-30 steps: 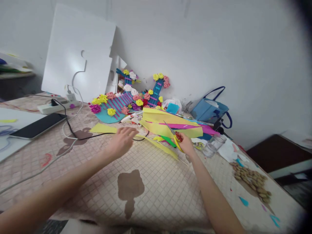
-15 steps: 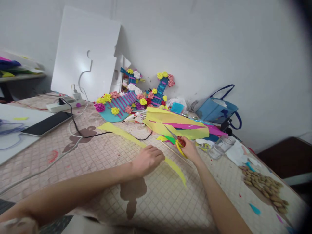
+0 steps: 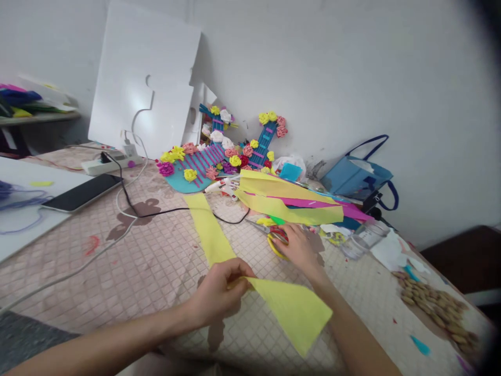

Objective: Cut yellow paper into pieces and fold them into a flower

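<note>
Left hand point(image 3: 219, 292) is pinched shut on a long yellow paper strip point(image 3: 211, 235), fingers point(image 3: 238, 271) clamped near its middle, where the strip bends. Beyond the fingers the strip lies flat on the surface point(image 3: 156, 261) and its long axis runs away from the person toward the flower craft piece point(image 3: 203, 164); on the near side of the fingers it turns right and widens into a loose flap that ends under the right forearm. The pinch at the bend looks like a way to hold the strip steady while keeping the wide end lifted clear of the cloth. Right hand point(image 3: 299, 248) rests palm down on the surface just right of the strip, fingers curled through the yellow handles of the scissors point(image 3: 274, 237), so closed on them; blades point left and away, toward the strip, lying low (blade opening is too small to tell). Just past the right fingers sits a heap of yellow, pink and green paper sheets point(image 3: 289, 201). A black cable point(image 3: 164, 211) crosses under the far part of the strip. Well left of the left fingers lies a dark tablet point(image 3: 82, 191); far right of the right fingers, a scatter of nuts point(image 3: 434, 303).
</note>
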Tool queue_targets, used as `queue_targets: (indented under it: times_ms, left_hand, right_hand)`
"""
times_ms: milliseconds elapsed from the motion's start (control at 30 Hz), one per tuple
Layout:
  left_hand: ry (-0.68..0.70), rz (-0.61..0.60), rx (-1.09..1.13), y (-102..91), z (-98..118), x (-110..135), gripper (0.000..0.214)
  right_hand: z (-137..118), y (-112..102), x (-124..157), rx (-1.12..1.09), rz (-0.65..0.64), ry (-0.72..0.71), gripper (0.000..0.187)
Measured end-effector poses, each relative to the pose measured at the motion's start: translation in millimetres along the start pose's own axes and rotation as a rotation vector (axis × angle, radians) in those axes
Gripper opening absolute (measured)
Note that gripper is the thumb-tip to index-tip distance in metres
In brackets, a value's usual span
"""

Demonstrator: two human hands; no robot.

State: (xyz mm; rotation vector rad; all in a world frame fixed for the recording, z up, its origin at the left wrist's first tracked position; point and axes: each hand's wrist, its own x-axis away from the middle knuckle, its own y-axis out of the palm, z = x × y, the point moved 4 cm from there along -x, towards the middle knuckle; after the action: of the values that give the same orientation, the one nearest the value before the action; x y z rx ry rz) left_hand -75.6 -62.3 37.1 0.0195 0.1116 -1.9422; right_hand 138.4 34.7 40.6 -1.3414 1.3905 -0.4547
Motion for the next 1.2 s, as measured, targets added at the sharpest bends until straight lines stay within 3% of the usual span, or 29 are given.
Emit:
queue_targets:
  times_ms: [67, 167, 233, 300, 367, 500, 600, 667, 767, 933, 1100, 1200]
  left_hand:
    - [-0.07, 0.063, 0.212, -4.8, -0.5, 0.6, 0.006]
    - [-0.148, 0.17, 0.497, -17.2, -6.2, -4.3, 0.024]
    - [-0.195, 0.278, 0.646, -31.4, -13.0, -10.3, 0.031]
    - [-0.215, 0.35, 0.683, -47.8, -19.3, -17.0, 0.034]
    - [-0.2, 0.413, 0.664, -65.5, -24.4, -22.3, 0.035]
    - [-0.171, 0.408, 0.551, -92.8, -31.9, -27.2, 0.034]
    - [-0.109, 0.453, 0.341, -113.6, -34.0, -26.2, 0.036]
    - [-0.076, 0.548, 0.209, -128.8, -35.4, -24.6, 0.043]
    - [-0.055, 0.574, 0.185, -144.1, -39.8, -27.7, 0.046]
    - [-0.126, 0.488, 0.285, -154.4, -47.1, -43.2, 0.045]
    - [-0.176, 0.403, 0.114, -154.3, -43.9, -54.9, 0.046]
    - [-0.114, 0.425, 0.076, -146.4, -32.6, -52.8, 0.044]
  right_hand:
    - [-14.8, -2.4, 0.4, -0.227, -0.064, -0.026, 0.03]
    - [-49.4, 8.9, 3.8, -0.814, -0.352, -0.053, 0.042]
    - [-76.0, 19.2, 6.0, -1.176, -0.477, -0.116, 0.055]
    - [-96.1, 36.3, 6.6, -1.332, -0.588, -0.085, 0.06]
    - [-106.1, 56.9, 4.0, -1.349, -0.617, 0.043, 0.049]
    - [-108.2, 89.2, -9.5, -1.25, -0.534, 0.255, 0.034]
    - [-108.5, 100.1, -22.1, -1.197, -0.514, 0.296, 0.036]
    - [-110.1, 102.3, -28.4, -1.175, -0.523, 0.301, 0.036]
    - [-113.2, 102.4, -33.0, -1.14, -0.548, 0.303, 0.034]
    - [-115.6, 103.5, -36.9, -1.104, -0.558, 0.281, 0.031]
    - [-116.9, 104.7, -40.7, -1.095, -0.569, 0.227, 0.032]
    - [-113.9, 95.4, -40.2, -1.066, -0.433, 0.209, 0.032]
